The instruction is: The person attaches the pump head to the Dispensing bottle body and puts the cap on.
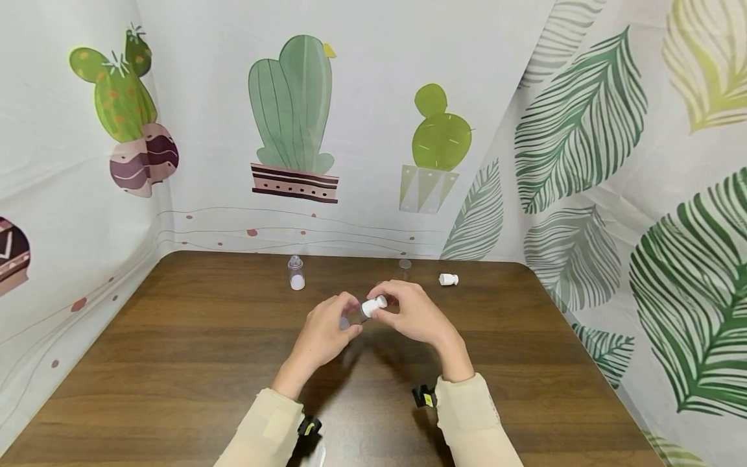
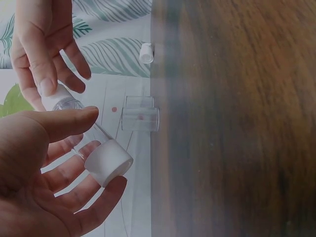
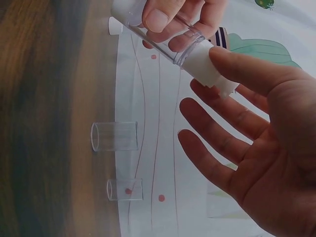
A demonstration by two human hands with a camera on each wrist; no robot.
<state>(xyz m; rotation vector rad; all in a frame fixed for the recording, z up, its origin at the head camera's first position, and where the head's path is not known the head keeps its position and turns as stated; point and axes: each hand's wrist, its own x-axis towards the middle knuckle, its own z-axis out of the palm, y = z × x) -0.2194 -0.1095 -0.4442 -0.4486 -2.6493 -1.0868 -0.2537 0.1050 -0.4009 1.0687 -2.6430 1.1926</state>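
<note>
My left hand (image 1: 327,327) grips a clear cylindrical bottle (image 3: 163,48) with a white base (image 2: 109,162), holding it tilted above the table. At the bottle's other end is a white pump head (image 3: 201,64), pinched between thumb and fingers of my right hand (image 1: 415,314). The pump head sits against the bottle neck; whether it is screwed tight I cannot tell. In the right wrist view, the other right fingers are spread apart from the bottle.
A second clear bottle (image 1: 297,275) with a white bottom stands at the back of the wooden table (image 1: 175,357). Two clear cylindrical covers (image 3: 114,136) stand behind my hands. Another white pump head (image 1: 448,279) lies at the back right. A patterned cloth hangs behind.
</note>
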